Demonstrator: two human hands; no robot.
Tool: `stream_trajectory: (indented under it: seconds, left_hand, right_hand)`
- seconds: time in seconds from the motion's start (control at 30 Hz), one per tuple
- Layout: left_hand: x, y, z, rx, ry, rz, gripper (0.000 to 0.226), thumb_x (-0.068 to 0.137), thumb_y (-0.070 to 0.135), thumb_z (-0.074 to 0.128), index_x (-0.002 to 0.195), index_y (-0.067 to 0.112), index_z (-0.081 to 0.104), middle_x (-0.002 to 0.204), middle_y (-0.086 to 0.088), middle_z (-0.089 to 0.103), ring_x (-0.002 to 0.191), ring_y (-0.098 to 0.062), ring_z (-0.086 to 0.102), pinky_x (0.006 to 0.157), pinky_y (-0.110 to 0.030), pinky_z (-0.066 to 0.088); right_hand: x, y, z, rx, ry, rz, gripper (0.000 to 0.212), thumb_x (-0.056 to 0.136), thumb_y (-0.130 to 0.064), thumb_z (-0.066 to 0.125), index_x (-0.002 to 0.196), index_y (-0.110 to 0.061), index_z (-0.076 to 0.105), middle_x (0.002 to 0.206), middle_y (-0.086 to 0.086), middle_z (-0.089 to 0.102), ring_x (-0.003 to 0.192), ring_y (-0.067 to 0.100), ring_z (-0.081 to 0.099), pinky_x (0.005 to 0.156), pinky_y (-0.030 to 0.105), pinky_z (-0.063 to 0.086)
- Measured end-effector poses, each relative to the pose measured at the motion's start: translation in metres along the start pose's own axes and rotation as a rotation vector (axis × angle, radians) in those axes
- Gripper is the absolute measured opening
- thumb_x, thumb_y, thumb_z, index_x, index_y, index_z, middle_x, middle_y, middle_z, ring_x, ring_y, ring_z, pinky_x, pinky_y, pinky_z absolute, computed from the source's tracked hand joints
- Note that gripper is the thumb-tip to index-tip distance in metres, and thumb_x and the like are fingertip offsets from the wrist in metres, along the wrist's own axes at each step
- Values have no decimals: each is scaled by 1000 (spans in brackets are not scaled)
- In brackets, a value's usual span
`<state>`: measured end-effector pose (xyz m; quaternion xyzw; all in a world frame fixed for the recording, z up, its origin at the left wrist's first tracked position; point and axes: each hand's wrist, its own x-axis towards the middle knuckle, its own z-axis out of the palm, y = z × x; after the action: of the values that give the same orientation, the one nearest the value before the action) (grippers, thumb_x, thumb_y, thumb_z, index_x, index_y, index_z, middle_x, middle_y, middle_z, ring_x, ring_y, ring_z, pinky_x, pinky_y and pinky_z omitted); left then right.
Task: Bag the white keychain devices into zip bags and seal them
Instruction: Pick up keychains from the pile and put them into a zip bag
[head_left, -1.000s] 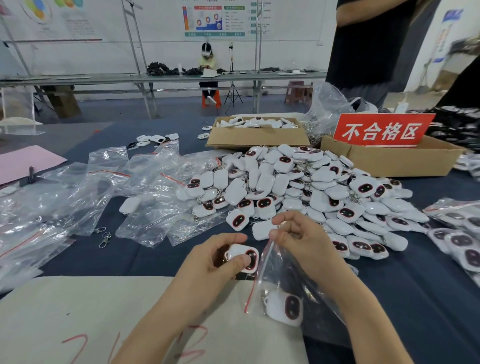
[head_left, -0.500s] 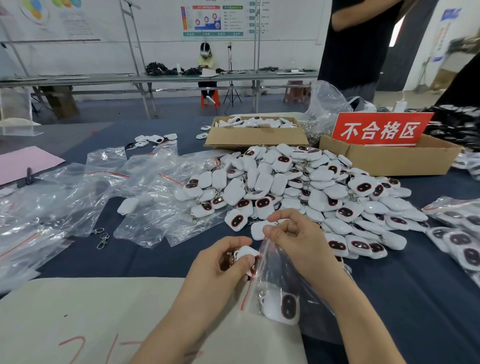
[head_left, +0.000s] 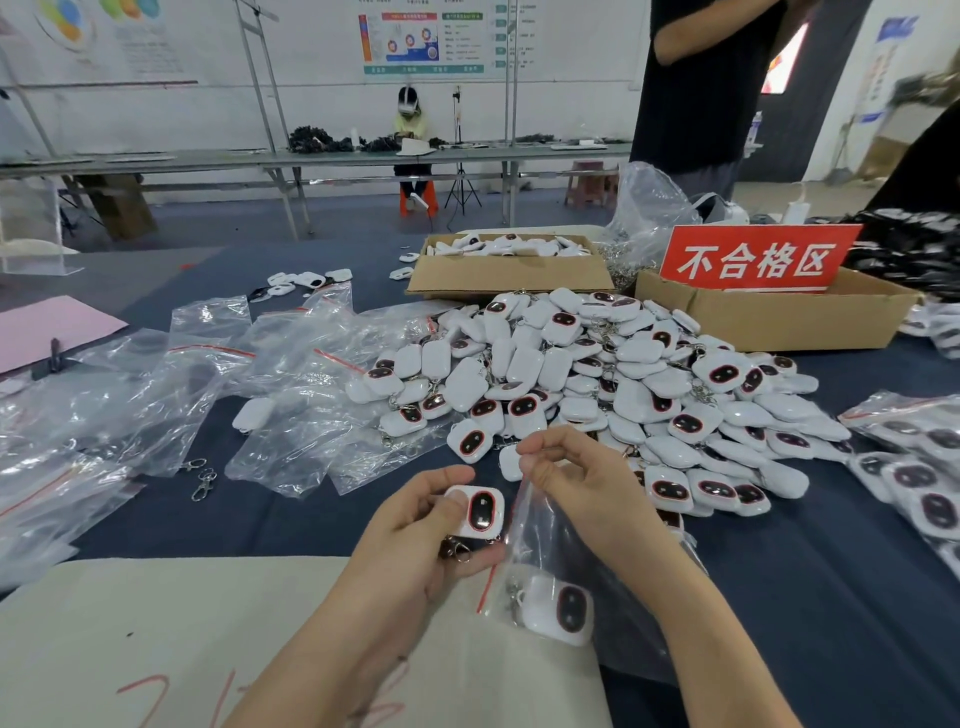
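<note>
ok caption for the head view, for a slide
Left hand holds a white keychain device beside the zip bag the right hand pinches at its mouth, a second device already inside.

Left hand (head_left: 410, 530) and right hand (head_left: 576, 488) close together, fingers (head_left: 550, 441) curled, pinching.

Keychain devices (head_left: 524, 364): glossy white plastic, dark shiny windows
Zip bags (head_left: 156, 395): clear, crinkled plastic film
Boxes (head_left: 509, 273): matt brown cardboard
Table cover (head_left: 831, 571): matt dark-blue cloth
Clasps (head_left: 202, 480): bright metal
</note>
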<state>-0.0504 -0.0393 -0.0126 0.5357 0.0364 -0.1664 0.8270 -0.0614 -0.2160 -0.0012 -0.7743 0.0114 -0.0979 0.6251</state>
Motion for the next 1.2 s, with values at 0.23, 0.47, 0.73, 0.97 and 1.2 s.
stream_trajectory:
  seconds: [0.23,0.47,0.73,0.97,1.2]
  left_hand:
    - [-6,-11,4,182,7,61,21,94,3,67,109,17,69,94,-12,68,79,-24,71,67,-33,58]
    - [-15,-25,15,625,-108,326,22,103,21,54,95,29,74,79,-3,73,67,-9,61,62,-32,49]
    - [-14,-20,7,1053,-250,467,32,98,35,60,73,17,69,84,11,62,90,-5,55,78,-23,41]
    - [-1,-12,-8,870,79,549,24,102,46,50,92,39,70,94,18,71,93,0,63,79,-25,48]
    - [62,-1,-2,1442,126,499,45,103,39,47,146,37,39,149,8,31,106,-15,61,83,-37,51]
  right_hand:
    - [2,3,4,-32,9,-20,19,93,-13,68,89,-32,70,83,-9,71,66,-4,62,64,9,46]
    - [2,4,8,-27,43,-32,27,91,-13,67,87,-39,70,80,-9,71,67,13,63,64,17,50]
    - [3,4,7,-52,-37,-26,23,91,-16,70,84,-37,71,72,-16,67,63,-4,59,62,9,45]
    - [1,4,8,-66,-205,7,14,97,-21,64,100,-33,71,92,-3,76,83,15,72,69,16,55]
    - [4,11,8,45,-176,119,15,101,-20,57,103,-31,67,91,-8,77,78,2,71,72,17,55]
